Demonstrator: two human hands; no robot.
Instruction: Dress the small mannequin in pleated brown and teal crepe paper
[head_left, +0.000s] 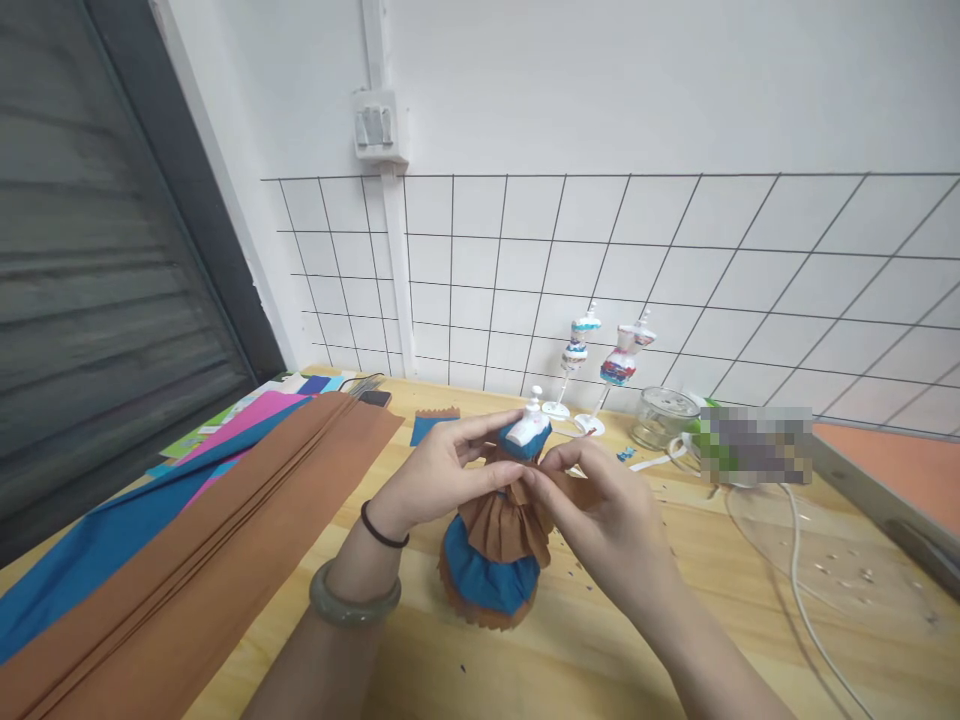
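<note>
Looks like a small sewing or craft workspace; whether in a home or a shop, unclear. Folded brown cloth point(300, 480) is lying over blue fabric point(75, 560) and pink fabric point(251, 412) on a wooden bench point(585, 660). Two miniature dress forms point(621, 368) are standing by the wall grid point(453, 237); a third form point(528, 430) is wearing a ruffled dress point(495, 582).

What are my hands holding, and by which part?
A white miniature dress form: left hand around its torso, right hand pinching brown gathered fabric at its waist.
</note>
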